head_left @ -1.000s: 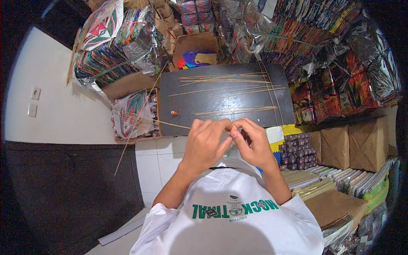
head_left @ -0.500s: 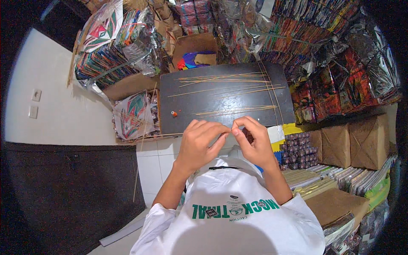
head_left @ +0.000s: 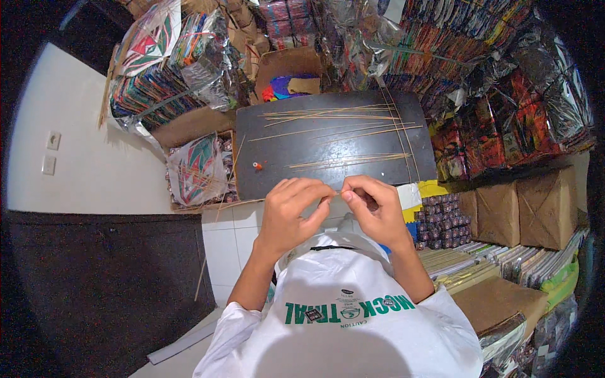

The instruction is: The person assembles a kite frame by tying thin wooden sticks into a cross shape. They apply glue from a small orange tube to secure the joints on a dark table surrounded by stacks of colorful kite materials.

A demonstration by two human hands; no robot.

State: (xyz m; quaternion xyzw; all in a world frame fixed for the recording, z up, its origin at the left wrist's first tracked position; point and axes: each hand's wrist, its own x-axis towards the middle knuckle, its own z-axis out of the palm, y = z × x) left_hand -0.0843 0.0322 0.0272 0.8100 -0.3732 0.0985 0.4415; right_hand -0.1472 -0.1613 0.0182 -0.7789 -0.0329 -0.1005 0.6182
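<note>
Above my lap, at the near edge of the dark table (head_left: pixel 271 154), my left hand (head_left: pixel 296 208) and my right hand (head_left: pixel 377 208) meet at their fingertips, both closed in a pinch. Leftward from my left hand runs a thin bamboo stick (head_left: pixel 249 201), which appears to be gripped there. A long curved stick (head_left: pixel 201 275) crosses it and hangs down at the left. What lies between the right fingertips is too fine to make out. Several loose bamboo sticks (head_left: pixel 346 161) lie across the tabletop, beside a small orange spool (head_left: pixel 257 166).
Left of the table stands an open carton (head_left: pixel 231 203) with a patterned sheet (head_left: pixel 198 170) on top. Bundled stacks (head_left: pixel 170 82) and wrapped packages (head_left: pixel 529 120) crowd the far side and right. Brown parcels (head_left: pixel 547 200) and small stacked rolls (head_left: pixel 444 220) sit at the right.
The curved stick at the left has shifted and tilted a little, its upper end moving right and its lower end left. My hands stay pinched together with only slight movement.
</note>
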